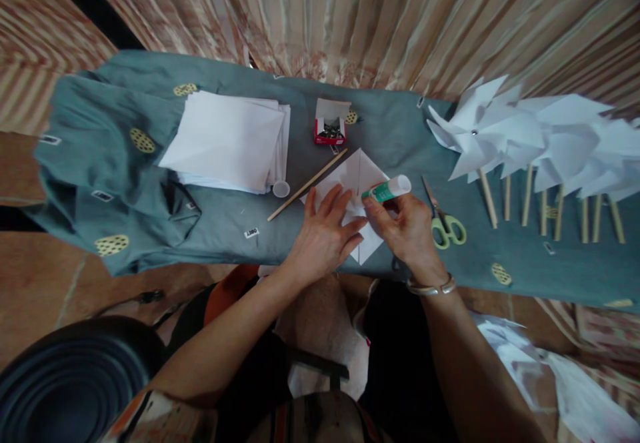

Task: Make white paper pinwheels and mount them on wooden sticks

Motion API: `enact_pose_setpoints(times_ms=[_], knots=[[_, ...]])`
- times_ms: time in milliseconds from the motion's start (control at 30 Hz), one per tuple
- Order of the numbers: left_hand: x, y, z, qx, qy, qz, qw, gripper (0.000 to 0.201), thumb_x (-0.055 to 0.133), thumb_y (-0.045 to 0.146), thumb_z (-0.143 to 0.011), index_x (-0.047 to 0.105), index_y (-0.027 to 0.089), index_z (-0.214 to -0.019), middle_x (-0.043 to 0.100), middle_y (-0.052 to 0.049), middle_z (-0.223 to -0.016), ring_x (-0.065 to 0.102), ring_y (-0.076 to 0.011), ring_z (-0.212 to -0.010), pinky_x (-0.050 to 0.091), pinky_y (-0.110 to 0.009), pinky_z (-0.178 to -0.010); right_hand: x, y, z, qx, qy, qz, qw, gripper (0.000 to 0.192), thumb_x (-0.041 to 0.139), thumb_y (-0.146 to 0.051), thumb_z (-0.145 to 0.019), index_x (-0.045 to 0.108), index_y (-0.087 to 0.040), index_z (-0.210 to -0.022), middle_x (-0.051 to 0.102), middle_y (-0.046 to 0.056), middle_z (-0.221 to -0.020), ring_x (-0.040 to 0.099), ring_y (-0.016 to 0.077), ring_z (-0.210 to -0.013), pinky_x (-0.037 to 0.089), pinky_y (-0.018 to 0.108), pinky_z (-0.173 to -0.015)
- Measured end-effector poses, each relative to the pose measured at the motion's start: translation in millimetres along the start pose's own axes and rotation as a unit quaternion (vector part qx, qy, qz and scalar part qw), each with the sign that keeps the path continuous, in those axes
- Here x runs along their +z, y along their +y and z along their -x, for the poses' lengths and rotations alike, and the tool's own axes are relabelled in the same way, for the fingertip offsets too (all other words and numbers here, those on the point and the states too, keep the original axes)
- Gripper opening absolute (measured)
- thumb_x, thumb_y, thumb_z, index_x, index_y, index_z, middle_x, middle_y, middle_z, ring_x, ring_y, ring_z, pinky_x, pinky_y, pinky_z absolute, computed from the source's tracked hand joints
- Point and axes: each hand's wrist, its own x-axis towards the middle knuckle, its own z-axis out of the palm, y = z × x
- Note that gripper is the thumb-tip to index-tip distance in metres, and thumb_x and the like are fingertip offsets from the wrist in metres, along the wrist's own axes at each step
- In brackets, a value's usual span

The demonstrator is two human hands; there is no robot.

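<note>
Your forearms reach toward the teal cloth; your left hand spreads wide over the creased white paper lying there, while your right hand grips the glue stick above it.

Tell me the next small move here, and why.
Probably dab the glue stick near the middle of the paper square: the right hand holds it tilted, with its lower end at or just above that spot, and the left hand lies spread on the sheet, seemingly steadying it.
</note>
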Motion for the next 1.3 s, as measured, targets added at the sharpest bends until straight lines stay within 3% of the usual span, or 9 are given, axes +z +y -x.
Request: enact_pose_setpoints(times_ms=[200,300,467,667,800,900,1033,1167,1300], knots=[[0.6,-0.1,-0.7,-0.006,0.0,0.001,1.0,0.032,0.057,0.035,-0.091,0.067,0.028,-0.12,0.047,-0.012,-0.148,0.032,-0.0359,-0.143,0.017,-0.07,-0.113,-1.3,4.0,2.1,0.014,-0.006,-0.021,1.0,0.033,0.062,-0.051,-0.082,0.067,-0.019,-0.086,0.071,0.005,-0.074,0.064,0.0205,-0.068,0.049,0.036,-0.068],[0.6,-0.3,-1.3,-0.01,-0.004,-0.003,1.0,0.031,0.057,0.036,-0.091,0.068,0.028,-0.118,0.047,-0.012,-0.148,0.032,-0.0349,-0.143,0.017,-0.069,-0.114,-2.9,3.3,2.2,0.054,-0.035,-0.137,0.988,0.033,0.068,-0.053,-0.078,0.067,-0.02,-0.082,0.07,0.003,-0.074,0.063,0.0184,-0.067,0.051,0.033,-0.066],[2.9,0.0,0.1,-0.006,-0.004,0.001,1.0,0.031,0.057,0.036,-0.091,0.067,0.027,-0.118,0.046,-0.012,-0.149,0.031,-0.0346,-0.144,0.017,-0.068,-0.114,-12.0,-1.1,4.1,0.13,-0.039,-0.391,0.91,0.031,0.072,-0.054,-0.075,0.067,-0.023,-0.079,0.067,-0.001,-0.073,0.061,0.0139,-0.063,0.053,0.03,-0.064],[-11.9,-12.9,5.6,0.018,0.08,0.005,0.997,0.041,0.047,0.04,-0.095,0.055,0.023,-0.132,0.049,-0.012,-0.146,0.037,-0.027,-0.141,0.018,-0.057,-0.118,-18.3,2.2,7.3,0.158,-0.027,-0.487,0.859,0.024,0.074,-0.047,-0.076,0.07,-0.025,-0.084,0.07,-0.001,-0.081,0.063,0.0133,-0.068,0.055,0.032,-0.075],[-35.5,-40.7,12.3,-0.074,0.155,-0.039,0.984,0.044,0.055,0.031,-0.089,0.054,0.021,-0.131,0.052,-0.011,-0.142,0.041,-0.0294,-0.135,0.028,-0.052,-0.113,-17.6,1.6,10.4,0.167,-0.035,-0.52,0.837,0.024,0.077,-0.043,-0.073,0.071,-0.025,-0.086,0.073,0.0,-0.089,0.066,0.0137,-0.074,0.056,0.03,-0.077],[-48.2,-59.2,19.5,-0.123,0.152,-0.051,0.979,0.049,0.06,0.029,-0.082,0.056,0.018,-0.13,0.057,-0.013,-0.134,0.045,-0.0311,-0.127,0.035,-0.05,-0.108,-17.8,-1.8,12.5,0.166,-0.035,-0.523,0.835,0.025,0.078,-0.045,-0.071,0.07,-0.025,-0.085,0.074,0.002,-0.091,0.068,0.0161,-0.078,0.058,0.033,-0.077],[-51.7,-69.4,23.3,-0.153,0.132,-0.055,0.978,0.041,0.056,0.023,-0.082,0.061,0.016,-0.122,0.066,-0.012,-0.121,0.053,-0.0306,-0.116,0.043,-0.05,-0.1,-18.2,-6.7,15.8,0.184,-0.034,-0.559,0.808,0.029,0.082,-0.045,-0.065,0.071,-0.024,-0.081,0.075,0.002,-0.089,0.069,0.016,-0.075,0.06,0.033,-0.078],[-52.8,-63.4,18.4,-0.16,0.152,-0.054,0.974,0.029,0.053,0.024,-0.086,0.066,0.016,-0.111,0.07,-0.012,-0.111,0.057,-0.0296,-0.109,0.045,-0.049,-0.097,-18.2,-10.8,21.7,0.201,-0.047,-0.595,0.777,0.03,0.084,-0.043,-0.063,0.072,-0.022,-0.081,0.076,0.002,-0.088,0.07,0.0148,-0.074,0.061,0.03,-0.08],[-51.2,-38.7,15.5,-0.103,0.193,0.037,0.975,0.03,0.052,0.027,-0.089,0.064,0.018,-0.116,0.065,-0.01,-0.116,0.061,-0.0215,-0.107,0.049,-0.038,-0.096,-17.8,-13.4,28.3,0.2,-0.037,-0.597,0.776,0.029,0.085,-0.042,-0.062,0.07,-0.023,-0.077,0.076,0.001,-0.082,0.07,0.0162,-0.072,0.062,0.033,-0.079]])
